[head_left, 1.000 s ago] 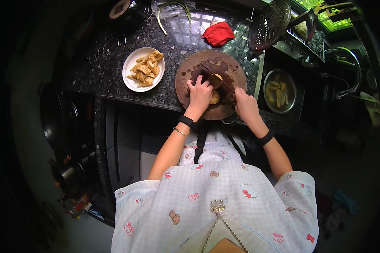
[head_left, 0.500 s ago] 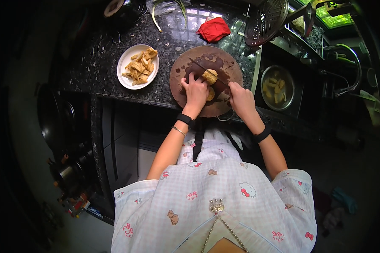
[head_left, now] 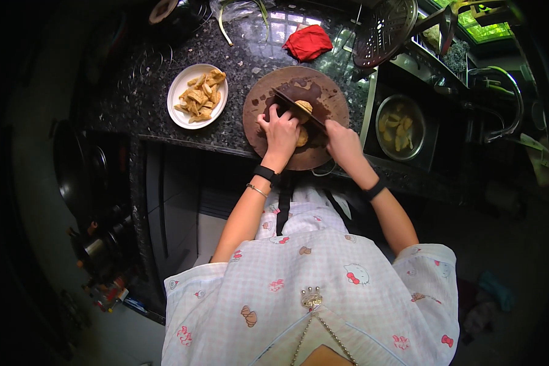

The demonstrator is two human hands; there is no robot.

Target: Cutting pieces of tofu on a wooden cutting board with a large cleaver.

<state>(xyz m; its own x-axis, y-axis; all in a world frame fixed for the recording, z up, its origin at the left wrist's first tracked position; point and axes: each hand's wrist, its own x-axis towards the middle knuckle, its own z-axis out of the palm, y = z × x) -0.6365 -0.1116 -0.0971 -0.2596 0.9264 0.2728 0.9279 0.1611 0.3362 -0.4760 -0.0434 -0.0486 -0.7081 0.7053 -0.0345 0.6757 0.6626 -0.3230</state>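
On a round brown wooden chopping board (head_left: 259,100) lies a tan, wrinkled lump of food (head_left: 305,106), possibly fried tofu. A dark-bladed kitchen knife (head_left: 294,105) crosses this lump, its blade hiding part of it. My right hand (head_left: 344,145) is closed round the knife's handle at the board's right edge. With fingers bent, my left hand (head_left: 280,135) presses on the food just left of the blade; its fingertips are partly hidden. A second tan piece (head_left: 302,136) sits beside that hand, towards me.
Left of the board, a white plate (head_left: 172,104) carries several tan cut pieces. A red cloth (head_left: 308,43) and green stalks (head_left: 224,27) lie farther back. At right, a metal bowl (head_left: 379,135) holding pieces in liquid stands in the sink, near the faucet (head_left: 518,104). A perforated dark rack (head_left: 387,30) rises behind.
The knife has come slightly towards me and now lies over the tan lump, covering more of it. My right hand has shifted a little left with it. My left hand stays on the food.
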